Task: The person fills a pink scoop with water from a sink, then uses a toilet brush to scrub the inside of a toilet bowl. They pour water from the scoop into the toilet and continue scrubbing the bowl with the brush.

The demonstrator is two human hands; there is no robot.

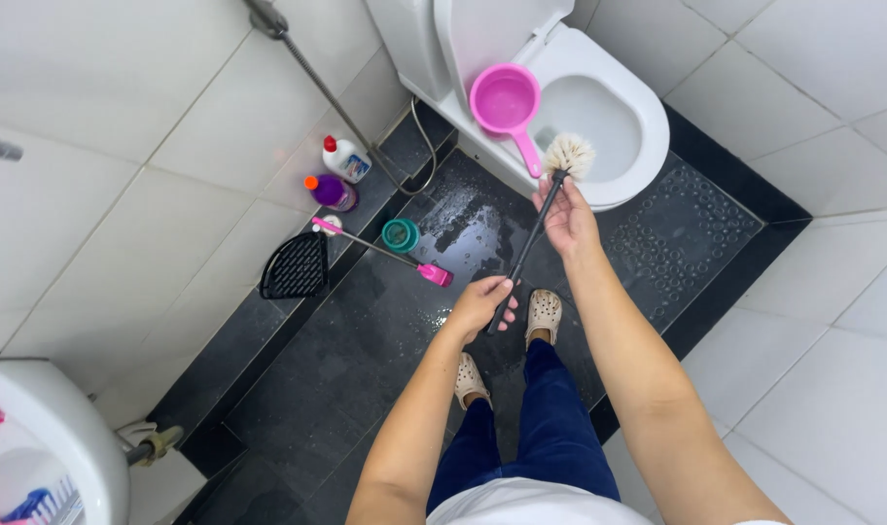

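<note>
I hold a toilet brush point(527, 248) with a dark handle in both hands. My left hand point(478, 303) grips the handle's lower end. My right hand point(566, 219) grips it higher up, just below the pale bristle head point(569, 155), which rests at the rim of the white toilet bowl point(630, 146). A pink dipper point(508, 102) sits on the left side of the bowl's seat, its handle pointing toward the brush head.
The dark wet floor point(366, 331) holds a pink-handled brush point(385, 251), a teal cup point(401, 234), a black triangular drain cover point(297, 266), a purple bottle point(331, 192) and a white bottle point(346, 159). A white basin point(45, 437) stands lower left. My feet wear pale clogs point(544, 313).
</note>
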